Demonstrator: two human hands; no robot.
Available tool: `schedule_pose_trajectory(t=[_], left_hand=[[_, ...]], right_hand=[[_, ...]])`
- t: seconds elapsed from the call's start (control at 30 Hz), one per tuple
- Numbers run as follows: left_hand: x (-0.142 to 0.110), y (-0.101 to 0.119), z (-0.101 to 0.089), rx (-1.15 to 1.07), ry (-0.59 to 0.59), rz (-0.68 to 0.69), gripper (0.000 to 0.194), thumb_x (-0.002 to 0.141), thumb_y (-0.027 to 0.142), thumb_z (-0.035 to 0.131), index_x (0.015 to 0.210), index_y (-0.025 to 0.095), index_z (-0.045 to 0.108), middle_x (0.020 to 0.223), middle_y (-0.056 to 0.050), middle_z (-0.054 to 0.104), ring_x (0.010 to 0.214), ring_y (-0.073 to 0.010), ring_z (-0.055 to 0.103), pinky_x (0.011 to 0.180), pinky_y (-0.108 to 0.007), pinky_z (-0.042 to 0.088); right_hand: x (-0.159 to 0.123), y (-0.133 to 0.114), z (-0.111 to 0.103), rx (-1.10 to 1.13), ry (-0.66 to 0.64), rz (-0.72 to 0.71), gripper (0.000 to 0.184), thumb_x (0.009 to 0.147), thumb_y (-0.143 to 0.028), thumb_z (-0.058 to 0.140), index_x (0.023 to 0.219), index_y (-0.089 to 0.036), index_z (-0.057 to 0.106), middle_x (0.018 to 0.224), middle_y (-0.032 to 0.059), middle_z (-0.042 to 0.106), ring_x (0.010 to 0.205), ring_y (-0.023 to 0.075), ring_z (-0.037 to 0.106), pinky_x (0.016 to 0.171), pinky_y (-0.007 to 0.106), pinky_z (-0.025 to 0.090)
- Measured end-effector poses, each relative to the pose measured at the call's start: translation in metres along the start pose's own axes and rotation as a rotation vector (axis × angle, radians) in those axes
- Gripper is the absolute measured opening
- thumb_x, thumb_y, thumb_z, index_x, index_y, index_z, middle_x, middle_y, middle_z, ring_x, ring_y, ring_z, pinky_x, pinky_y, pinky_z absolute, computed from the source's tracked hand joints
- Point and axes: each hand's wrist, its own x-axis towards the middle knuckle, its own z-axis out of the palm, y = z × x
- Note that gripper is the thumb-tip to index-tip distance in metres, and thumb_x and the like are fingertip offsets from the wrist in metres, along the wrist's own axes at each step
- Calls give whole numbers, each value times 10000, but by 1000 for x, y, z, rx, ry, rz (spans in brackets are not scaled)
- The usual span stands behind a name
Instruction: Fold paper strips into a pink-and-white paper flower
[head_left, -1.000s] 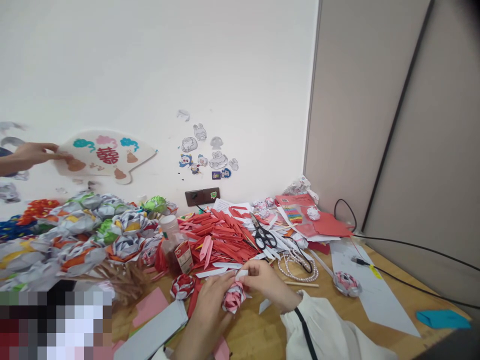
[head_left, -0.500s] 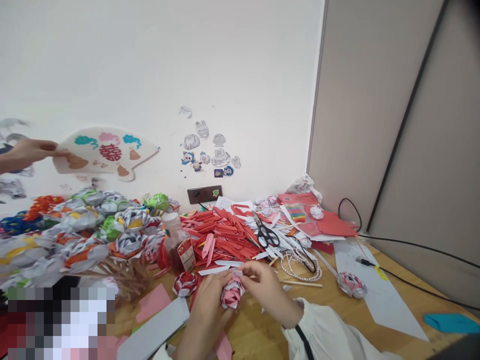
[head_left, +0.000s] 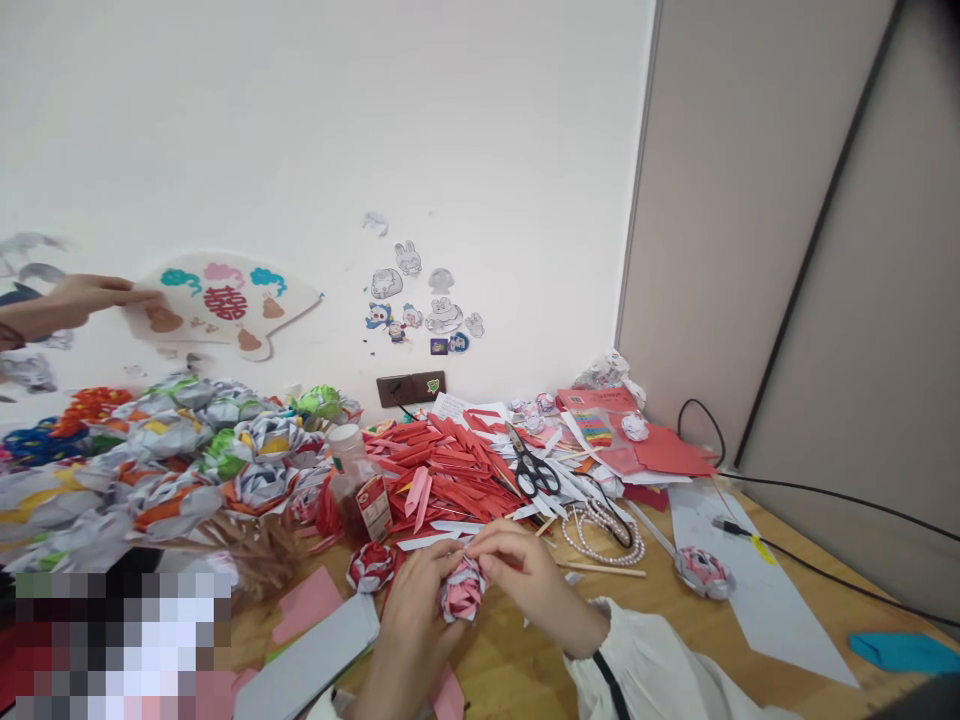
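Pink-and-white paper flower (head_left: 463, 592) held between my hands above the wooden table (head_left: 517, 670)

At the far left, another person's hand (head_left: 75, 300) grips the left edge of a white fan-shaped cut-out (head_left: 292, 300), printed with a red double-happiness sign, in front of the wall. Below it lies a heap of paper flowers (head_left: 262, 440), white with orange, yellow and green. Next come a pink paper sheet (head_left: 307, 600) and a stack of white paper (head_left: 307, 665), then a clear jar (head_left: 349, 490) with a red-and-white paper flower (head_left: 371, 567) in front of it.

My left hand (head_left: 412, 610) curls around the left side of my flower, its fingers close together and holding it. Behind my hands spreads a pile of folded red paper strips (head_left: 450, 465). My right hand (head_left: 521, 570) meets the flower's upper right side, fingers bent and drawn together near the thumb; I cannot tell whether they pinch a petal.

Beyond are black-handled scissors (head_left: 536, 475) on the strips, a looped string of pearl beads (head_left: 637, 545), and another paper flower (head_left: 703, 572) beside a pale sheet (head_left: 780, 630). A teal paper piece (head_left: 904, 652) lies farthest right.
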Motion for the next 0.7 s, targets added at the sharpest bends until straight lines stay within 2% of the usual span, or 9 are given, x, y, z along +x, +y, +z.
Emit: schedule_pose_trajectory(t=[0.17, 0.33, 0.43, 0.5, 0.6, 0.7], left_hand=[[3, 4, -1, -54, 29, -73, 425, 625, 113, 555, 1040, 194, 604, 1000, -93, 689, 919, -270, 646, 801, -420, 524], [2, 2, -4, -53, 9, -89, 445, 635, 120, 552, 1067, 216, 599, 1029, -88, 689, 959, -270, 637, 836, -416, 509], [3, -1, -5, -30, 49, -62, 390, 647, 133, 565, 1023, 222, 610, 1023, -89, 687, 976, -272, 629, 853, -423, 502], [5, -3, -6, -27, 95, -59, 334, 648, 152, 577, 974, 215, 614, 991, -91, 686, 950, -274, 635, 827, -422, 515], [7, -4, -5, -46, 131, -88, 254, 656, 191, 608, 909, 209, 602, 948, -90, 672, 915, -272, 637, 795, -418, 526], [7, -2, -4, -70, 98, -144, 326, 635, 238, 684, 943, 201, 584, 967, -98, 640, 927, -283, 622, 801, -440, 520]], right_hand=[[-3, -3, 2, -89, -3, 6, 219, 875, -328, 533, 1003, -238, 687, 897, 47, 603, 865, 181, 573, 794, 290, 430], [-6, 6, 4, 63, 72, 110, 337, 859, -403, 539, 1153, -242, 578, 1018, 59, 616, 952, 203, 571, 807, 303, 454], [-4, 15, 4, 147, 109, 183, 330, 823, -458, 570, 1043, -217, 620, 967, 59, 633, 926, 210, 588, 785, 311, 468], [-1, 21, 5, 223, 83, 245, 330, 760, -484, 637, 920, -196, 653, 886, 50, 651, 855, 206, 607, 755, 311, 472], [1, 30, 9, 378, 35, 327, 368, 654, -483, 736, 842, -177, 660, 784, 26, 657, 738, 177, 615, 701, 298, 473], [2, 37, 12, 465, 94, 356, 396, 580, -474, 790, 787, -165, 654, 726, 14, 646, 673, 152, 604, 663, 280, 470]])
